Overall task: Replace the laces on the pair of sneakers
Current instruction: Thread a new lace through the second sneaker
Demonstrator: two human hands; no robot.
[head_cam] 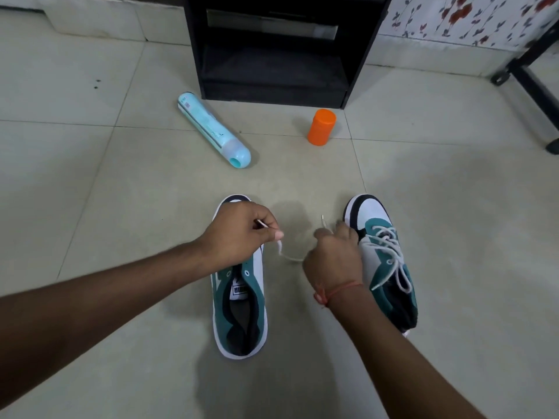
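Observation:
Two teal, white and black sneakers stand on the tiled floor, toes pointing away from me. The left sneaker (240,309) has empty eyelets and no lace. The right sneaker (382,261) is laced with a white lace tied loosely. A loose white lace (289,257) hangs between my hands. My left hand (239,234) hovers over the left sneaker's toe and pinches one end of that lace. My right hand (334,255), beside the right sneaker, grips the other end, whose tip sticks up above the fingers. A red thread circles my right wrist.
A light-blue bottle (213,128) lies on its side on the floor ahead left. An orange cylindrical container (321,127) stands ahead. A black cabinet (272,46) rises behind them, and black furniture legs (535,86) stand at the right.

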